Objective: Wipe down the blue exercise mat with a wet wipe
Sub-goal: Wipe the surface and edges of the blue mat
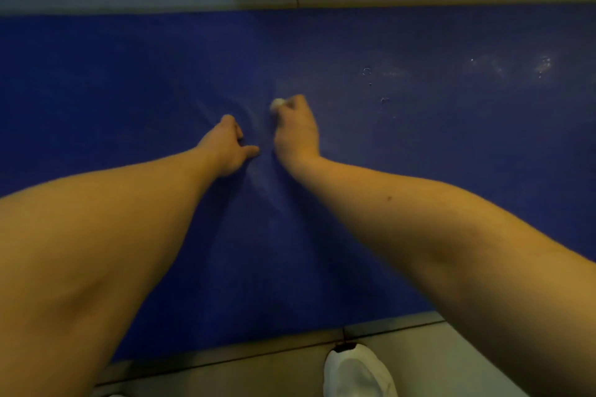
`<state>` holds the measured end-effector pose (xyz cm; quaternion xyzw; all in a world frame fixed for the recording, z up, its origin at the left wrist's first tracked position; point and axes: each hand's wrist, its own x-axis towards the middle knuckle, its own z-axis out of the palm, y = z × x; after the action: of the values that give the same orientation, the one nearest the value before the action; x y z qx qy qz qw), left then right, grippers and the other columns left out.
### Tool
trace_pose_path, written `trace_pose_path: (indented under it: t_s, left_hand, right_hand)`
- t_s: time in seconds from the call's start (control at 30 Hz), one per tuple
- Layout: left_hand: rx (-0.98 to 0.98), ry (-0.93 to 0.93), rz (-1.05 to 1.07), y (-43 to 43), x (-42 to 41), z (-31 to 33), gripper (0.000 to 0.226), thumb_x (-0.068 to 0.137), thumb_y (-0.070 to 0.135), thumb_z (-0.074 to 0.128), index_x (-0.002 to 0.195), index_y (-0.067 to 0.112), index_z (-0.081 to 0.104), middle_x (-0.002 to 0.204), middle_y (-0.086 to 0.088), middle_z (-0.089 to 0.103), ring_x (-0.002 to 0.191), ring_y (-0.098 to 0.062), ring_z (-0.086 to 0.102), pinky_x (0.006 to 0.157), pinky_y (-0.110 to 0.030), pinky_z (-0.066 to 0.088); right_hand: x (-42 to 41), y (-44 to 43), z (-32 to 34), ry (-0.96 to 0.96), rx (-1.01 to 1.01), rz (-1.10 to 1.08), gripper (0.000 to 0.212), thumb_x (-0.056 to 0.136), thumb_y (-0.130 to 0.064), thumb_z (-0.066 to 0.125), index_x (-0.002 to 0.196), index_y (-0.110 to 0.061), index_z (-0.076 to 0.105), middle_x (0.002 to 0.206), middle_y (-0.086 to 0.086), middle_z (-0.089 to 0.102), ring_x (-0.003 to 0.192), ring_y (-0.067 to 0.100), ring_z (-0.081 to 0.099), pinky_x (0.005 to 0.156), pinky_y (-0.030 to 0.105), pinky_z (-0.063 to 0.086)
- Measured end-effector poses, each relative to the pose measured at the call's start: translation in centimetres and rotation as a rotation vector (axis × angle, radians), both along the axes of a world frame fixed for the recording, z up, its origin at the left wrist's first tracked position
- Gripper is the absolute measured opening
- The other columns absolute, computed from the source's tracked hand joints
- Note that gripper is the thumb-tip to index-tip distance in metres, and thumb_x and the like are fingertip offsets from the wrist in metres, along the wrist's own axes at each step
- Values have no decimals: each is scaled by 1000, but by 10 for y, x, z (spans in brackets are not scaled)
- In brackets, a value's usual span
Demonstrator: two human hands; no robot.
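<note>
On the blue mat, lying flat on the tiled floor, the right hand has its fingers curled tight round a balled white wipe pressed to the mat, just beside the left hand, whose fingers press down, thumb spread apart.

The mat lies across the floor; both hands rest on its middle, left hand just beside right hand. A shoe stands near, off its near edge.
</note>
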<state>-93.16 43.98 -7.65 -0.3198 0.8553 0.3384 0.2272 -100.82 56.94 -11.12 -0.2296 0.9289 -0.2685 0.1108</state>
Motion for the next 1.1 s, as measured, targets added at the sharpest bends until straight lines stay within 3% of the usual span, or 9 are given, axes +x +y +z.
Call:
trace_pose_path:
  t_s: [0.1, 0.23, 0.33, 0.53, 0.6, 0.73, 0.9, 1.0, 1.1]
  left_hand:
    - [-1, -48, -43, -1, -6, 1, 48, 90, 30, 72, 120, 5, 44, 103, -11, 56, 76, -19, 50, 74, -36, 40]
    - [-8, -131, -30, -1, -18, 0, 67, 87, 34, 76, 132, 2, 39, 124, -17, 57, 113, -37, 57, 88, -41, 45]
    - [-1, -187, -11, 2, -23, -1, 73, 88, 37, 76, 137, 2, 34, 132, -20, 53, 118, -40, 55, 95, -44, 46]
    - [-28, -232, -31, -1, -27, -5, 82, 88, 42, 73, 144, 4, 28, 137, -19, 49, 123, -40, 52, 101, -48, 46]
    - [-38, -238, -36, -1, -27, -3, 85, 89, 43, 72, 148, 6, 25, 137, -17, 49, 123, -40, 52, 101, -47, 47]
    - [-68, -272, -59, -1, -30, -4, 89, 88, 43, 73, 152, 8, 22, 143, -16, 48, 126, -39, 51, 100, -45, 46]
    - [-64, -271, -42, 1, -32, -5, 88, 90, 42, 72, 152, 6, 20, 146, -17, 44, 129, -39, 49, 103, -46, 44]
    - [-54, -279, -36, 1, -32, -6, 90, 91, 42, 71, 153, 6, 17, 146, -17, 43, 130, -40, 48, 103, -47, 45]
    - [-60, -286, -49, 1, -33, -5, 92, 91, 42, 70, 154, 6, 14, 147, -18, 42, 130, -40, 47, 102, -47, 45]
  right_hand:
    - [15, -21, -7, 72, -45, 192, 19, 94, -29, 56, 78, -19, 53, 85, 8, 61, 75, 19, 53, 72, 46, 45]
    - [-32, -8, 5, 193, 88, 407, 30, 95, -11, 54, 78, -35, 49, 96, 5, 52, 87, 21, 49, 75, 36, 42]
    - [-99, 27, 4, 108, 144, 82, 27, 93, -4, 50, 107, -17, 69, 114, 14, 54, 100, 27, 52, 80, 24, 33]
    - [-127, 18, 2, 59, 155, -330, 32, 92, 0, 54, 122, -9, 63, 133, 12, 46, 107, 30, 58, 81, 27, 39]
    - [-94, -13, -4, 82, 103, -223, 33, 91, 0, 55, 121, -10, 64, 130, 13, 48, 106, 30, 57, 85, 30, 42]
    - [-28, -58, -16, 178, 35, 202, 20, 91, -4, 58, 110, -7, 62, 112, 11, 53, 92, 28, 54, 67, 35, 39]
    - [-77, -40, -18, 329, 84, 497, 19, 94, -11, 57, 113, -11, 61, 112, 9, 53, 96, 29, 54, 66, 38, 49]
    - [-140, 1, -9, 353, 199, 212, 4, 97, -14, 54, 100, -17, 56, 112, 10, 57, 101, 30, 58, 74, 34, 45]
    - [-189, 24, -3, 219, 277, -128, 22, 99, -15, 53, 119, -9, 60, 132, 12, 50, 112, 33, 57, 90, 38, 46]
